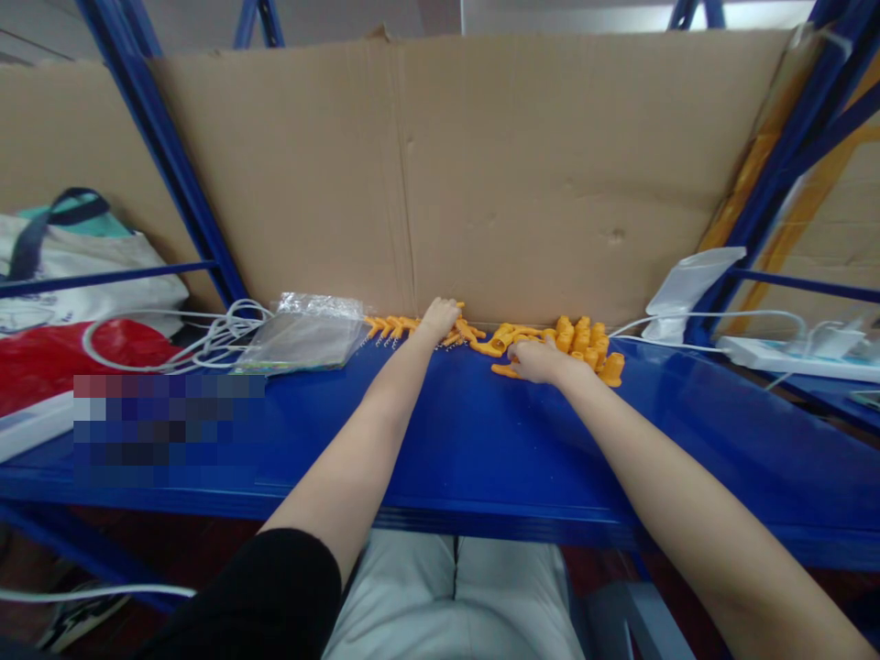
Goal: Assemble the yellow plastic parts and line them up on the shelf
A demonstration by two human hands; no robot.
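Orange plastic pieces lie in a line along the back of the blue shelf [454, 431]. At the left of the line, branched orange pieces [391, 327] have small shiny metal parts hanging at their front. My left hand [441, 318] is closed over this row, and a bit of orange shows at its fingertips. My right hand [540, 360] bends its fingers round a flat orange piece [505, 371], beside a larger curved one [499, 341]. Right of that hand sits a pile of orange tube-like pieces [581, 339]. Both hands' fingertips are partly hidden.
A cardboard sheet [515, 183] stands upright behind the shelf. Clear plastic bags [302, 335] and coiled white cables [230, 325] lie on the left, near a red bag [103, 357]. To the right are a white packet [687, 289] and a power strip [790, 356].
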